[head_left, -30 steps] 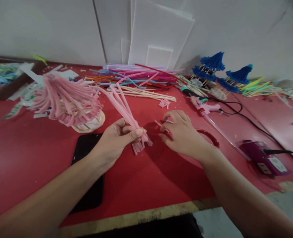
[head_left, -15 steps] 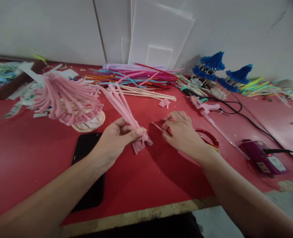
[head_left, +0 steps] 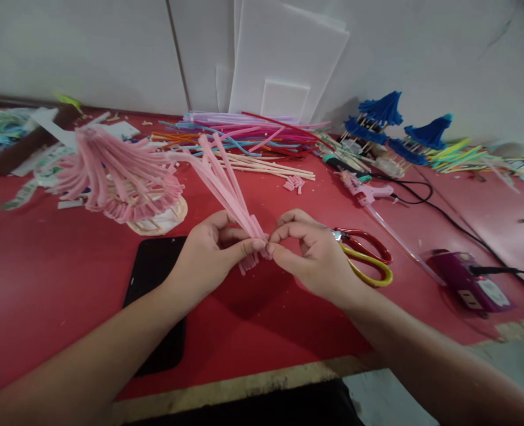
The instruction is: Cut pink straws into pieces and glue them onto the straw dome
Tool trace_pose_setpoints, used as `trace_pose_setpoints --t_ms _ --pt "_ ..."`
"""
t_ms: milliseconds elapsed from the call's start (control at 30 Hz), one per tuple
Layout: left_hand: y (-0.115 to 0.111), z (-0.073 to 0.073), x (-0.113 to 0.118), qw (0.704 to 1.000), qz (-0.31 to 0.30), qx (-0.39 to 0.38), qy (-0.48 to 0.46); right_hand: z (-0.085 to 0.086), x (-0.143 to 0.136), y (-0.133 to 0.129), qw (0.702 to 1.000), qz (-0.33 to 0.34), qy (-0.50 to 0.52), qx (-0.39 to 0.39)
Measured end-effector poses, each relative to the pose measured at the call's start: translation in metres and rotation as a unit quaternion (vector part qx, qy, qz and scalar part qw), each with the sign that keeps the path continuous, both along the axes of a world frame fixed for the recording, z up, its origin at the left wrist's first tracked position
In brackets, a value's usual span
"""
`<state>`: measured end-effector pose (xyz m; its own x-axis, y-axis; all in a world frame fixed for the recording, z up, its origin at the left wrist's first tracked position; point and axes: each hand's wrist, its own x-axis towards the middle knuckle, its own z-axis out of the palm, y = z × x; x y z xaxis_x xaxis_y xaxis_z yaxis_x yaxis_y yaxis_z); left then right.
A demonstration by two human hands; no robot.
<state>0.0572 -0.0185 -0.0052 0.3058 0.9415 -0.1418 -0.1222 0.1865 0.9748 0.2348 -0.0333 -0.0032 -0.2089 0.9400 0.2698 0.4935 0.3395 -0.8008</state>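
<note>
Brought leftward to pink strips [head_left: 226, 192] held by left fingers [head_left: 241, 249], right fingers [head_left: 291, 231] are pinched on their ends; scissors [head_left: 363, 255] are partly hidden.

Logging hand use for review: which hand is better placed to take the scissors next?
Probably the right hand: the scissors lie just beside it, though it is pinching at the bundle of pink strips. The left hand is farther away and grips that bundle.
</note>
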Motion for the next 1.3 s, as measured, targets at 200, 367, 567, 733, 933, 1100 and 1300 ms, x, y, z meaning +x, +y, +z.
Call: trace_pose_setpoints --t_ms 200,367,567,733,933,1100,1300 --pt "-0.0002 -0.0009 0.0017 0.999 0.022 -0.024 -0.031 0.0011 0.0007 -0.0028 0.986 0.004 -0.076 0.151" --pt "0.0032 -0.0027 0.0004 0.989 0.031 -0.066 -0.126 0.0012 0.0022 -0.0023 0.969 0.067 -0.092 0.221" --pt "0.0048 -0.0043 -0.0002 0.977 0.005 -0.108 -0.183 -0.0027 0.0047 0.0003 0.957 0.071 -0.063 0.274" --pt "0.0041 -0.0053 -0.0003 0.974 -0.006 -0.128 -0.189 -0.0023 0.0053 0.0002 0.955 0.069 -0.067 0.280" --pt "0.0034 -0.0052 -0.0013 0.974 -0.011 -0.131 -0.185 -0.0022 0.0064 0.0007 0.951 0.083 -0.096 0.283" --pt "0.0044 -0.0061 -0.0019 0.977 -0.015 -0.113 -0.178 -0.0033 0.0040 -0.0007 0.957 0.067 -0.076 0.273" --pt "0.0053 -0.0076 -0.0025 0.973 0.010 -0.125 -0.193 -0.0013 -0.0001 -0.0040 0.983 0.027 -0.019 0.182"
